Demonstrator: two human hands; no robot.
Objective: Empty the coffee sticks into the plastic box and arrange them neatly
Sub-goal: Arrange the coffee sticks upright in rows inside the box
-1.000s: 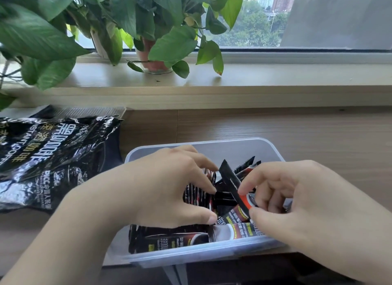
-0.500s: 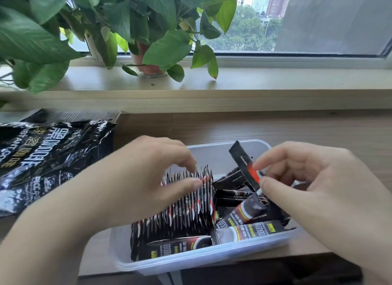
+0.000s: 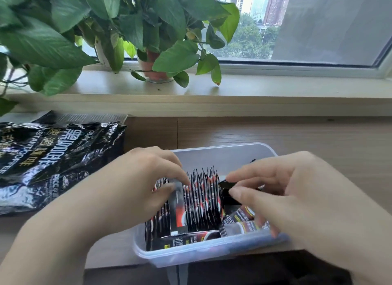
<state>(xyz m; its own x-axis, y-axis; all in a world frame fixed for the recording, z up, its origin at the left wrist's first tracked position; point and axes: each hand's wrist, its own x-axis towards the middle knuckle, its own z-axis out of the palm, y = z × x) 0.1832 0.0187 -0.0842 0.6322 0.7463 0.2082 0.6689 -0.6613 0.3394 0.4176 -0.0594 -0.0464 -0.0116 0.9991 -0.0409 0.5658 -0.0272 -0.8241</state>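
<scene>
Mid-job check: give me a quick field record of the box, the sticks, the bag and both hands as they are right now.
plastic box: on the wooden table, at its near edge
upright row: coffee sticks standing on edge, left part of box
loose sticks: lying jumbled, right part
left hand: pinches a face-on stick at the row
right hand: pinches a black stick above the loose ones
coffee bag: lying on the table, left of box

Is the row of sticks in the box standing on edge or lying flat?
On edge: the row of sticks stands packed side by side in the plastic box, thin edges up. Loose sticks at right lie flat.
</scene>
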